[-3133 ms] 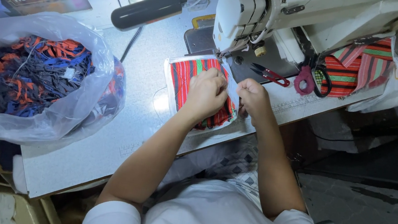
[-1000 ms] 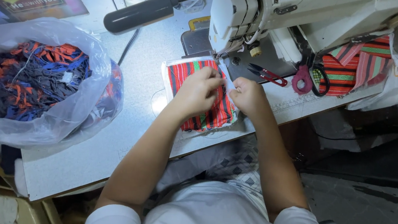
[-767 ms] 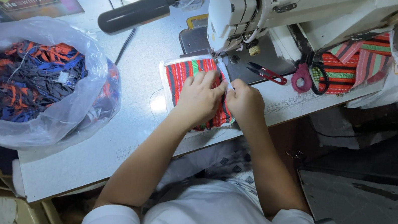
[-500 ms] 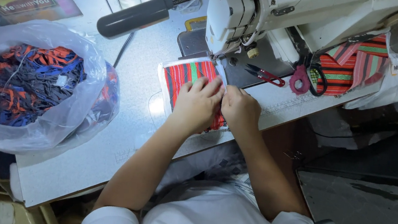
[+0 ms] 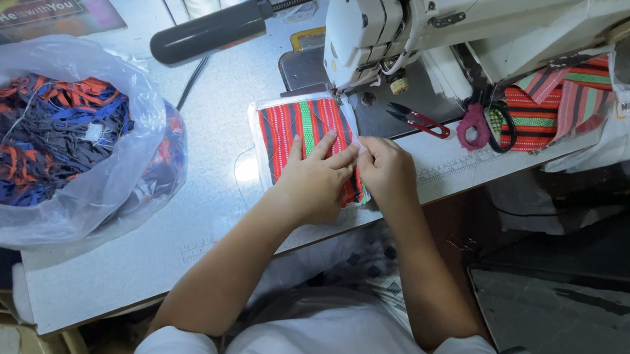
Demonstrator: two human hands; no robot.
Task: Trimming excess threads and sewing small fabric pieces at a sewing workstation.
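A clear plastic bag [image 5: 53, 161] on the table [image 5: 198, 219] holds tangled blue, orange and dark scraps. The red striped fabric piece [image 5: 300, 131] (one green band) lies flat before the sewing machine [image 5: 431, 15], long axis toward it. Left hand [image 5: 314, 181] presses it with spread fingers; right hand [image 5: 384, 169] pinches its edge.

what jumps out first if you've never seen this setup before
Both hands, the left hand flat and the right hand pinching at its edge, press on a red striped cloth lying on the table just in front of the white sewing machine. At the left sits a big clear plastic bag stuffed with dark, orange and blue fabric strips. Red-handled snips and more striped cloth lie at the machine's right.
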